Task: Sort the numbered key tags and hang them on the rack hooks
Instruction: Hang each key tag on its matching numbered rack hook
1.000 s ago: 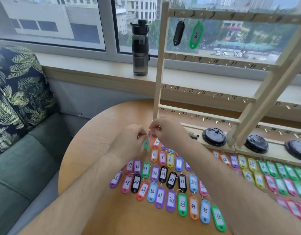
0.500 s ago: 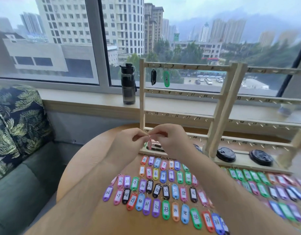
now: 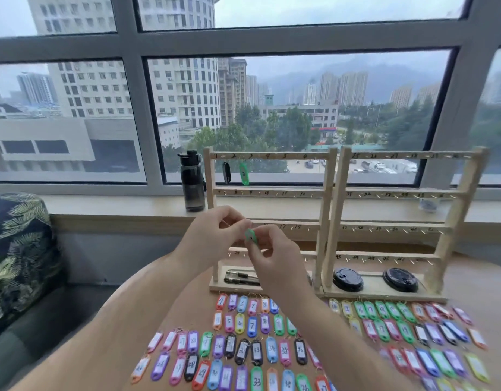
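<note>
Green numbered tag, pinched between hands

The round, light brown wooden table holds lots of small bright plastic key tags lying flat in neat rows, and behind them two tall pale wooden racks stand side by side near its far edge.

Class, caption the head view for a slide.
Left hand and right hand hold a green tag before the wooden rack.
</note>
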